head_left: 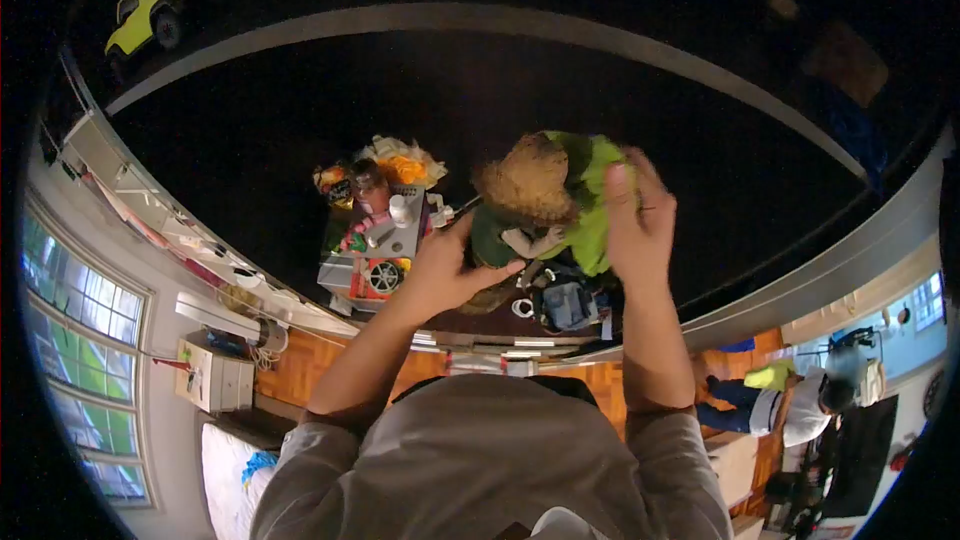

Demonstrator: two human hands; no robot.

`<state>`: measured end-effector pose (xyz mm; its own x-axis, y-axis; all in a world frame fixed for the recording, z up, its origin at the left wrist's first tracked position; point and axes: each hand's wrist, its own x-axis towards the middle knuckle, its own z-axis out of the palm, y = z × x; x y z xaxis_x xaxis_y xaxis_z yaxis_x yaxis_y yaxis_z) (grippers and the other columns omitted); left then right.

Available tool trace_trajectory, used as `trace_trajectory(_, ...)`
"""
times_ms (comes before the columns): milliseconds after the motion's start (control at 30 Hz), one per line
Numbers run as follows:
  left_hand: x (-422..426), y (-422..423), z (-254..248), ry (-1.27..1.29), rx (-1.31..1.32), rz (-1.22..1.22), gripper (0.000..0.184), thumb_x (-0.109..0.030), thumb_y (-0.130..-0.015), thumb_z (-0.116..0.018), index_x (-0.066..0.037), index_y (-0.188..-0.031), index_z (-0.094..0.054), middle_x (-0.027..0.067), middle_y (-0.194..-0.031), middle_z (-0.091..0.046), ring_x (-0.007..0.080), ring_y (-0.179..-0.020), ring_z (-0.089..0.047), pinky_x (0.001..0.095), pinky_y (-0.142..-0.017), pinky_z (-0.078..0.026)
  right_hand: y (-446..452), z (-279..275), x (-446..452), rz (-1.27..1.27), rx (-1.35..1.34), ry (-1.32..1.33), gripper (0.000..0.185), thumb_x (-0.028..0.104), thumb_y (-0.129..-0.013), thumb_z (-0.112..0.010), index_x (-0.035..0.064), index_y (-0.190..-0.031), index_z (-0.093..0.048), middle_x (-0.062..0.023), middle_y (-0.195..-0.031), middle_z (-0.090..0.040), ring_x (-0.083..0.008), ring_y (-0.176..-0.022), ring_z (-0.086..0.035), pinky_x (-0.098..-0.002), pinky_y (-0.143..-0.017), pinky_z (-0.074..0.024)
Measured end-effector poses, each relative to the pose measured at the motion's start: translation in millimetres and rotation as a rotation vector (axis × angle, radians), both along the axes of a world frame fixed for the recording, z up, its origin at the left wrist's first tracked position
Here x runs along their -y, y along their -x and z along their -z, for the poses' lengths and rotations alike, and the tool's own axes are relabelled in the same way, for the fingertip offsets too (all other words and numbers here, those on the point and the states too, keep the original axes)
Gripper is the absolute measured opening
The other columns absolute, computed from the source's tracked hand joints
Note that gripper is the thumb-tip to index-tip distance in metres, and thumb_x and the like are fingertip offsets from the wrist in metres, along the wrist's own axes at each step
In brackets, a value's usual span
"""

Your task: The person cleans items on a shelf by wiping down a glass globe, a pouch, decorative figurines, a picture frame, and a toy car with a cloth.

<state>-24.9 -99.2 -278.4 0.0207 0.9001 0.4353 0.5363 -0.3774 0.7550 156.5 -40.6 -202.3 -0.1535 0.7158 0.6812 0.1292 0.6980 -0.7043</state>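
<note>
Straw-hat figurine btwn both hands, lime cloth on its R side
L to R: small clutter incl. a white jar on the dark worktop, then L hand, wrapped round the figurine's lower body, thumb pointing inward, forearm angled in. Figurine's just right of that palm, hat at the far end, long axis roughly away from the wearer; can't tell if it's tilted tbh. Cloth's btwn it & R hand, which is raised, fingers up & a bit blurry, touching cloth; grip unclear. L hand's nearer, def in contact w/ figurine.
</note>
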Motion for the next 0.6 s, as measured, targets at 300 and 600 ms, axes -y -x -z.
trace_trajectory(300, 8, 0, 1, 0.054, 0.072, 0.109, 0.063, -0.038, -0.067, -0.070, 0.001, -0.111, -0.048, 0.0170, -0.090, -0.061, 0.0292, -0.082, -0.061, 0.0344, -0.071, -0.047, -9, -29, -15, 0.034, 0.079, -0.390, 0.026, 0.020, -0.081, -0.057, -0.0016, -0.095, -0.059, -0.0150, -0.102, -0.055, -0.0254, -0.095, -0.053, -0.0312, -0.081, -0.0403)
trace_trajectory(600, 12, 0, 9, 0.126, 0.284, 0.340, 0.060, -0.018, -0.070, -0.071, 0.003, -0.117, -0.040, 0.0102, -0.108, -0.053, 0.0162, -0.101, -0.049, 0.0305, -0.087, -0.039, 17, -51, -8, -0.608, 0.683, -0.261, 0.027, 0.025, -0.069, -0.067, 0.0095, -0.091, -0.062, -0.0101, -0.090, -0.056, -0.0250, -0.083, -0.058, -0.0314, -0.071, -0.0455)
